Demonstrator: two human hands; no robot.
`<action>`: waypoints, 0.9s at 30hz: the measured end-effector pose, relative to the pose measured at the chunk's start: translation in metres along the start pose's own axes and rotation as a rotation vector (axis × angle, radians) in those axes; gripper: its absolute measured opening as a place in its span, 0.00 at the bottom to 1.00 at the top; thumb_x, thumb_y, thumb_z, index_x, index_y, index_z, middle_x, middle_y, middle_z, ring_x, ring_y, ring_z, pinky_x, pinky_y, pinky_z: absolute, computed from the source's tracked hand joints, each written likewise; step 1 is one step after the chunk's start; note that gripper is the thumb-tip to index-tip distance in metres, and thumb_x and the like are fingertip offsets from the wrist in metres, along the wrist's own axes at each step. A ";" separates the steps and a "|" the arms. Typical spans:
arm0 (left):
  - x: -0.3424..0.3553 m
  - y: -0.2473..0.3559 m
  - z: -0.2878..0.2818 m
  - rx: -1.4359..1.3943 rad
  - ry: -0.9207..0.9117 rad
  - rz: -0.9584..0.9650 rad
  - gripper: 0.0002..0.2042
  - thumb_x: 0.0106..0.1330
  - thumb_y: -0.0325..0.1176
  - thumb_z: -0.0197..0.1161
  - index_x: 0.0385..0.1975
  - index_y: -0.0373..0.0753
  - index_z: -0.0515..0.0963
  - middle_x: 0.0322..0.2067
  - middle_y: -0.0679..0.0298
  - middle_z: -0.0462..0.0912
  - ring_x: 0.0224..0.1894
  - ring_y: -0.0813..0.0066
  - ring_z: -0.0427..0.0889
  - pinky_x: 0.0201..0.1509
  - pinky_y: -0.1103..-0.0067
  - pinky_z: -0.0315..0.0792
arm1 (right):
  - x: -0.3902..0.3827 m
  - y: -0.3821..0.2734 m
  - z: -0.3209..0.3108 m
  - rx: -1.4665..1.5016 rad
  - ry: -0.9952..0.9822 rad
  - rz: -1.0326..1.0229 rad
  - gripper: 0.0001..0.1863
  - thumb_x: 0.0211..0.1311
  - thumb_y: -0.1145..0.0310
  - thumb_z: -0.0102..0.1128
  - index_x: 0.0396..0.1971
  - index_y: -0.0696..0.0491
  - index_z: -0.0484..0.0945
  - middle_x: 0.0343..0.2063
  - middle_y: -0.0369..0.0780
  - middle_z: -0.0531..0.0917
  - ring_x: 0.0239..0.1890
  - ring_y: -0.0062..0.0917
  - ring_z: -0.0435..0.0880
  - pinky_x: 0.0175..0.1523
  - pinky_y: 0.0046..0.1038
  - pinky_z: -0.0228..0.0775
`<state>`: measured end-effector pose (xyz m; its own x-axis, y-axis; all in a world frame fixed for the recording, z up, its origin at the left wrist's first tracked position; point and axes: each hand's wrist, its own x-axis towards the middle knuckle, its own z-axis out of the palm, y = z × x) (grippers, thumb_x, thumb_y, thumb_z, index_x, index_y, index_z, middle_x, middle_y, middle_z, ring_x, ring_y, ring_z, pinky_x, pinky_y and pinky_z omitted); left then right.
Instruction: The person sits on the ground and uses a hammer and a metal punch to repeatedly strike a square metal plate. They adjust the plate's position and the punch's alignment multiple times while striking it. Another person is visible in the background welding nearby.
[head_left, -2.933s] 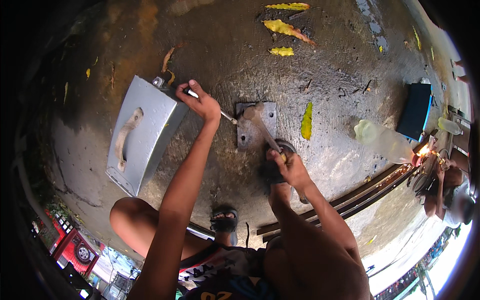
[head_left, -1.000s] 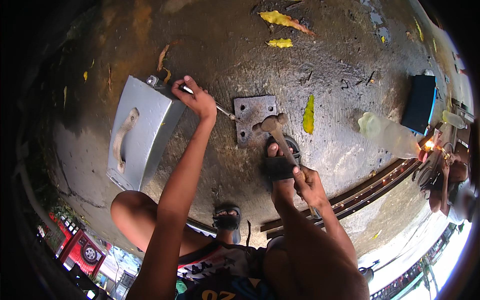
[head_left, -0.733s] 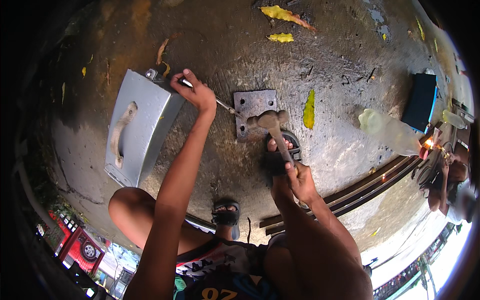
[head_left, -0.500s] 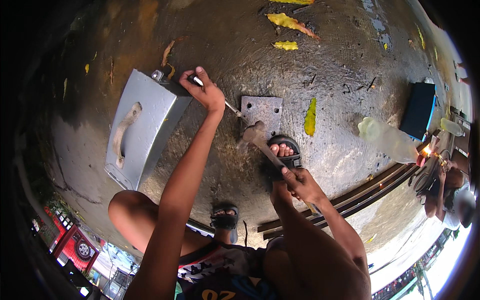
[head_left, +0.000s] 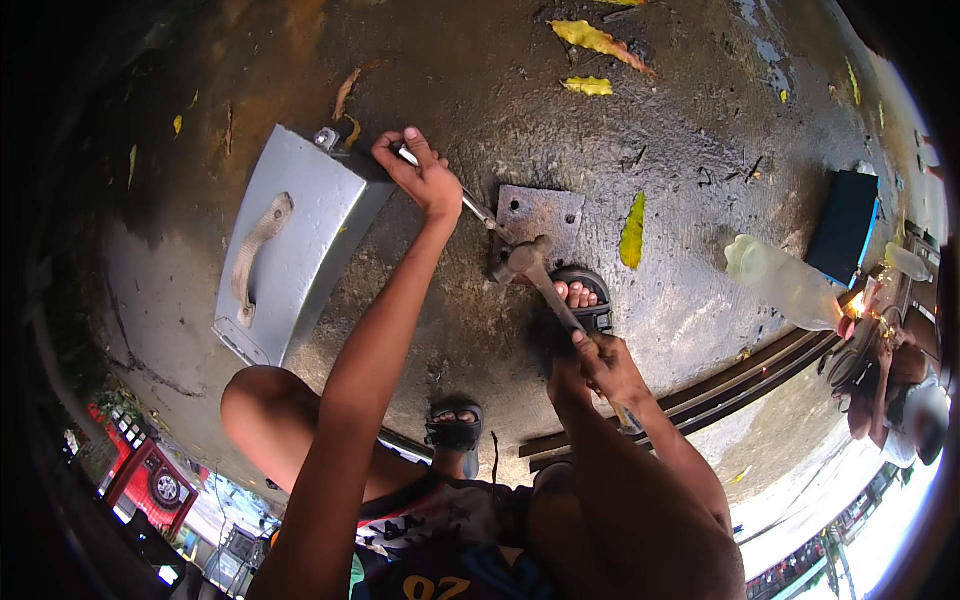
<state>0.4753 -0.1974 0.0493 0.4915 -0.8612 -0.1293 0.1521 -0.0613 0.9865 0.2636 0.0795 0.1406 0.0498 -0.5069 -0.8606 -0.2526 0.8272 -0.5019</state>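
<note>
My left hand (head_left: pixel 425 178) is closed around a slim silver metal tool (head_left: pixel 480 214), possibly a wrench; its exact kind is unclear. The tool slants down to the right, its far end over the left side of a square metal plate (head_left: pixel 556 207) with holes near its corners. In my right hand (head_left: pixel 610 368) is the wooden-looking handle of a hammer (head_left: pixel 555 300). The hammer's head is over the plate's lower part, close to the tool's end, and hides part of the plate. Whether head and tool touch, I cannot tell. My sandalled right foot (head_left: pixel 580 293) is at the plate's lower edge.
A grey metal box (head_left: pixel 290 240) with a pale handle stands on the left. Yellow leaves (head_left: pixel 632 232) lie on the wet concrete. Toward the right are a plastic bottle (head_left: pixel 785 283), a dark blue-edged box (head_left: pixel 842 225), long metal bars (head_left: pixel 690 400) and another person (head_left: pixel 905 385) near bright sparks.
The whole view has shifted slightly, moving the scene rightward. Both hands keep their holds, and the hammer head stays near the tool's end with only a small change of position.
</note>
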 end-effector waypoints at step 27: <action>0.015 -0.023 -0.007 0.145 0.000 0.168 0.16 0.79 0.45 0.57 0.48 0.39 0.64 0.38 0.63 0.68 0.28 0.78 0.68 0.26 0.78 0.65 | 0.003 -0.015 0.011 -0.222 0.268 -0.464 0.21 0.74 0.53 0.60 0.39 0.60 0.79 0.16 0.53 0.74 0.22 0.54 0.79 0.29 0.37 0.72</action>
<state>0.4848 -0.2052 0.0245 0.4998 -0.8653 0.0379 -0.0564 0.0111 0.9983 0.2779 0.0676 0.1446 -0.0353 -0.8719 -0.4884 -0.4604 0.4479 -0.7664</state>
